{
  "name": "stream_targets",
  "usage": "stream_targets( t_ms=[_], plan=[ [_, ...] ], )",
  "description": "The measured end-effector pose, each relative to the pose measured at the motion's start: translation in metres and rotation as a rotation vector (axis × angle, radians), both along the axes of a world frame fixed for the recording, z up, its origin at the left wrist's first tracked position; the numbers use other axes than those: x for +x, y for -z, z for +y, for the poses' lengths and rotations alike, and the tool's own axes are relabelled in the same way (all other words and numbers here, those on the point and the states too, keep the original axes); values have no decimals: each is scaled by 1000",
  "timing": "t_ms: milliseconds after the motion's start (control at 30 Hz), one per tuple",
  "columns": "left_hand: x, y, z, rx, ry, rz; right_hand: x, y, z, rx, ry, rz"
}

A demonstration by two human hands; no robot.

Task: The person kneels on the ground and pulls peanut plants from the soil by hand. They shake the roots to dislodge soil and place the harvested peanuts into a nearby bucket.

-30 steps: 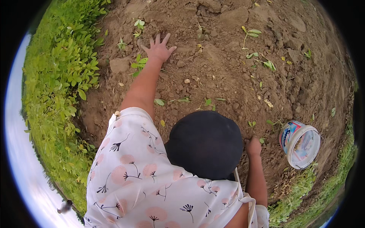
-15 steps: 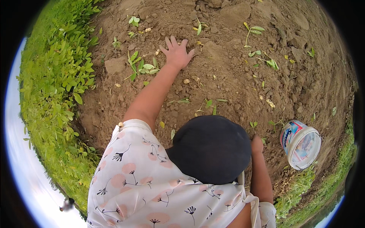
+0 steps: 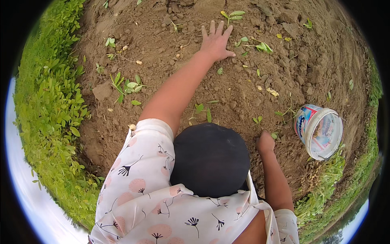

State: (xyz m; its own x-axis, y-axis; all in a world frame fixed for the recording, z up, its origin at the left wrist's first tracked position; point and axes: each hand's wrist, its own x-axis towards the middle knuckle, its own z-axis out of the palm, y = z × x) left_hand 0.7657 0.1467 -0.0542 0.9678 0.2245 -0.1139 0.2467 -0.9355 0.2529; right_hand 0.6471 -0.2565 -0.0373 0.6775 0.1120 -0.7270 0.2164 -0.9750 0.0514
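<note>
My left hand (image 3: 217, 42) reaches far over loose brown soil (image 3: 231, 83), palm down with its fingers spread, holding nothing that I can see. Just beyond its fingertips lies a green sprig (image 3: 233, 16); to its right is another leafy sprig (image 3: 262, 46). Close to the body, my right hand (image 3: 265, 142) rests low on the ground beside a small green leaf (image 3: 274, 136). Its fingers are mostly hidden, so its grip does not show. Pale peanut pods (image 3: 139, 62) are scattered on the soil to the left.
A white plastic bucket (image 3: 301, 124) with a printed label leans tilted at the right. Dense green plants (image 3: 53, 105) line the left side. Pulled plants (image 3: 321, 195) lie at the lower right, pods among them. A round black cap (image 3: 210, 160) covers the lower middle.
My left hand has moved right and farther forward over the soil, still spread. My right hand stays low near the ground. The whole view has shifted slightly.
</note>
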Motion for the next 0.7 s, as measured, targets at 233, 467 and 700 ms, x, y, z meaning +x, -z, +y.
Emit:
stream_targets(
  t_ms=[233, 467, 700],
  plan=[
    [26, 0, -26, 66, 96, 138, -5, 4, 1, 0, 44, -27],
    [-5, -6, -54, -2, 314, 93, -8, 10, 0, 7, 51, -50],
    [-118, -14, -127, -177, 659, -77, -5, 0, 8, -8, 65, -24]
  ],
)
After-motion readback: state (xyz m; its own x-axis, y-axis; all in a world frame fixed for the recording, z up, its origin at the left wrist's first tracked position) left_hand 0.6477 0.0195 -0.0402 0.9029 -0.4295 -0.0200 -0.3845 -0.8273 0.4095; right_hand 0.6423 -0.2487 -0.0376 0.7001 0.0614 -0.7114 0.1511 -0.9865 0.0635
